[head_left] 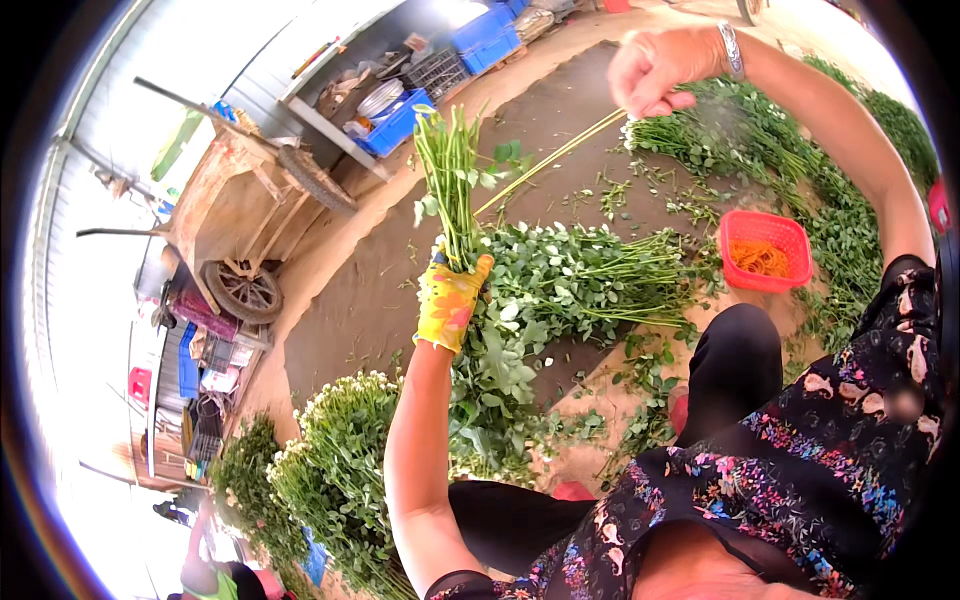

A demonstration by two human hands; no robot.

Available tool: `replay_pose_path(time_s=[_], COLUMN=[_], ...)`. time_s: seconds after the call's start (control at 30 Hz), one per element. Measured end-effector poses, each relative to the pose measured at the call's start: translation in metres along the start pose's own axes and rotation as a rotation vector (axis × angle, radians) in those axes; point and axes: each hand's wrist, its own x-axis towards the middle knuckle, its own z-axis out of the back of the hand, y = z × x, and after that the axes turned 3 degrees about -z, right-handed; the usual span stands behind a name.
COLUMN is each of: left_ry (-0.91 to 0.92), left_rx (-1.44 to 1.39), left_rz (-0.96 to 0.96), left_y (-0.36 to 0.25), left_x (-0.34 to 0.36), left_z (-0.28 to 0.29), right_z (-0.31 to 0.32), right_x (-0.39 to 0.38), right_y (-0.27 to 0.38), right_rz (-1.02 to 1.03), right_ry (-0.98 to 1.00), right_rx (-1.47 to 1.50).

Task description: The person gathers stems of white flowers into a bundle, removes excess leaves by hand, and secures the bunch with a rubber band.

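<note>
My left hand point(448, 305), in a yellow patterned glove, is closed around a bunch of cut flower stems point(450, 175). The stem ends point up, and leafy growth spreads below the glove. Up and to the right, my bare right hand point(660, 75) pinches one end of a yellowish rubber band point(550, 160). It is stretched taut, its other end at the stems. Beneath the gap between my hands, a pile of leafy stems point(600, 270) lies on a dark ground sheet point(350, 300). A red plastic basket point(770, 222) holds orange rubber bands point(760, 257).
White-flowered bunches point(335, 440) stand at the lower left. More cut stems point(840, 230) lie along the right. A wooden cart point(240, 200) stands at the far left, near blue crates point(395, 125). Another person point(210, 575) is at the lower left edge.
</note>
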Motion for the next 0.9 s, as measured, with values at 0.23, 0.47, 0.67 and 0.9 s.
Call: replay_pose_path(time_s=[0.23, 0.47, 0.67, 0.9], left_ry=[0.438, 0.208, -0.151, -0.369], left_rx=[0.194, -0.225, 0.074, 0.353], left_rz=[-0.03, -0.134, -0.141, -0.113], left_y=[-0.026, -0.014, 0.035, 0.057], left_x=[-0.029, -0.063, -0.023, -0.012], left_z=[-0.069, -0.05, -0.025, -0.03], right_z=[-0.041, 0.01, -0.122, -0.155], right_x=[0.092, 0.151, 0.096, 0.176], right_y=[0.082, -0.024, -0.055, 0.033], right_rz=[0.415, 0.289, 0.102, 0.067], right_ry=[0.169, 0.164, -0.166, -0.331], right_rx=[-0.528, -0.262, 0.591, 0.377])
